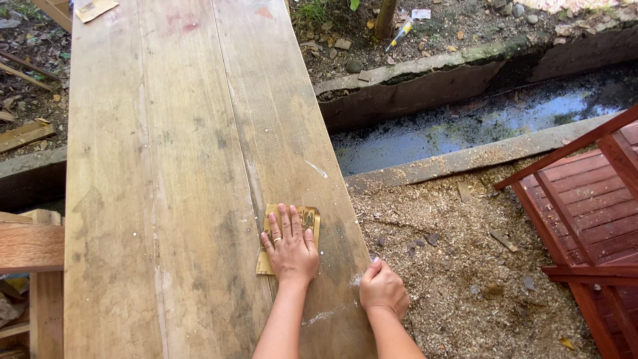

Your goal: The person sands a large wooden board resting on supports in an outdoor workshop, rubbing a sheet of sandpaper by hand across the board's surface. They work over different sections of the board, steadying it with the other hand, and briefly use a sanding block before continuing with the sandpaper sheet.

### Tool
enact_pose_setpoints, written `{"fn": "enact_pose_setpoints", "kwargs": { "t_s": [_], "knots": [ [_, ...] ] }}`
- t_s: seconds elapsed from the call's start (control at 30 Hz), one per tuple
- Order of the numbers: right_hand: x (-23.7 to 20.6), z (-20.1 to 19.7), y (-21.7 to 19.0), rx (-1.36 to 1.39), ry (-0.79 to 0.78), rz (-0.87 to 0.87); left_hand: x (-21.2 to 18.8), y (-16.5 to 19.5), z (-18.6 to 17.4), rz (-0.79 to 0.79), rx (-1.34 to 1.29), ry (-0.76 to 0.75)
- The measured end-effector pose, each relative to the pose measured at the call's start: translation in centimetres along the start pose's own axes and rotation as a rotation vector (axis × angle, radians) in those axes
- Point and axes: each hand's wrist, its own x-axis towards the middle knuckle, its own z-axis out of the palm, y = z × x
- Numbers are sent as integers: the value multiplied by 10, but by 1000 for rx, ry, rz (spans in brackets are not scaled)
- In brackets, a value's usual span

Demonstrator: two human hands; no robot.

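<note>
My left hand [290,249] lies flat, fingers spread, pressing a yellowish sheet of sandpaper [310,219] onto a long, wide wooden board [179,166]. A ring shows on one finger. The sandpaper rests near the board's right side, at its near end. My right hand [383,289] is curled over the board's right edge, just right of and nearer than the left hand. Pale dust streaks mark the wood around both hands.
Sawdust covers the ground [452,266] to the right. A red wooden slatted frame [585,213] stands at the far right. A concrete drain with dark water [478,123] runs across behind. Another sandpaper sheet [95,9] lies at the board's far end. Timber pieces [30,246] sit at left.
</note>
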Motion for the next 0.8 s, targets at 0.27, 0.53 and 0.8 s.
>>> {"fn": "enact_pose_setpoints", "kwargs": {
  "t_s": [0.27, 0.53, 0.8],
  "knots": [
    [-1, 2, -1, 17, -5, 0, -118, -20, 31, 156, 14, 319],
    [-2, 2, -1, 14, -1, 4, -97, -18, 21, 91, 41, 279],
    [-1, 0, 1, 14, -22, -3, 30, 4, -19, 17, 27, 137]
  ]
}}
